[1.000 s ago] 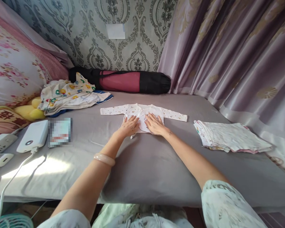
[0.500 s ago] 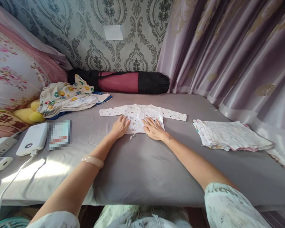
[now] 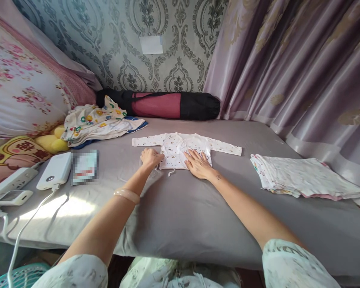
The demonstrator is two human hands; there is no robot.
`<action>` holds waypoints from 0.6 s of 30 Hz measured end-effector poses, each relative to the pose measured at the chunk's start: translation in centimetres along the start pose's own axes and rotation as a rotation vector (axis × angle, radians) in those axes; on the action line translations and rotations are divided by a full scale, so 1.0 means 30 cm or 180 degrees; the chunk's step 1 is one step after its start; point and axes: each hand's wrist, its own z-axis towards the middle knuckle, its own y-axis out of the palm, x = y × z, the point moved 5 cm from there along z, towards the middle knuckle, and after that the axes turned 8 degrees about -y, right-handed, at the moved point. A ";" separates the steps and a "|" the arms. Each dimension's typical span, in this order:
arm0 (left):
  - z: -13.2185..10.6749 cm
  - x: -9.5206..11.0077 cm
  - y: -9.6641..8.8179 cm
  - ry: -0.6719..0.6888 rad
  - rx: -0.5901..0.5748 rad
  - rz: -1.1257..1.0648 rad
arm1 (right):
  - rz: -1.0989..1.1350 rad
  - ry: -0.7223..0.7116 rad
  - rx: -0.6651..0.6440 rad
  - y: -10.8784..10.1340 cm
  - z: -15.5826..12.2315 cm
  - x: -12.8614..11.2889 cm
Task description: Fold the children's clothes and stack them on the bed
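A small white printed baby shirt [image 3: 180, 145] lies spread flat on the grey bed sheet [image 3: 180, 208], both sleeves stretched out sideways. My left hand [image 3: 150, 157] rests at the shirt's lower left edge with its fingers curled, pinching the hem. My right hand [image 3: 198, 164] lies flat and open on the shirt's lower right part, fingers spread. A pale bangle [image 3: 127, 195] sits on my left forearm.
A stack of folded clothes [image 3: 300, 176] lies to the right. A heap of unfolded printed clothes [image 3: 99, 122] lies at the back left, a rolled mat bag [image 3: 162, 105] against the wall. A power bank [image 3: 54, 176], cable and power strip [image 3: 9, 184] are at left. Curtains hang at right.
My left hand slid off the shirt's middle to its lower left edge and curled its fingers. My right hand stayed flat on the shirt, shifting slightly toward me.
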 end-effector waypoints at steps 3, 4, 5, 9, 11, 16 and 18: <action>0.002 -0.020 -0.012 -0.0343 0.0046 -0.0176 | 0.0011 -0.0010 -0.0004 -0.003 -0.002 -0.003; 0.000 -0.020 -0.015 -0.0342 0.0064 -0.0197 | 0.0013 -0.0014 -0.0002 -0.004 -0.002 -0.004; -0.004 -0.019 -0.016 -0.0327 0.0080 -0.0197 | 0.0015 -0.0018 0.0004 -0.005 -0.003 -0.005; -0.024 -0.005 -0.026 -0.0165 0.0171 -0.0006 | 0.0033 -0.0024 0.0024 -0.007 -0.003 -0.007; -0.034 0.021 -0.034 0.0272 0.0373 0.0150 | 0.0026 -0.0013 0.0016 -0.006 -0.002 -0.007; -0.057 0.100 0.018 0.1845 0.0353 0.0260 | 0.0016 0.0001 0.0031 0.001 0.001 0.000; -0.049 0.099 0.053 0.1886 0.0134 0.0300 | 0.0025 -0.0003 0.0030 0.005 0.001 0.002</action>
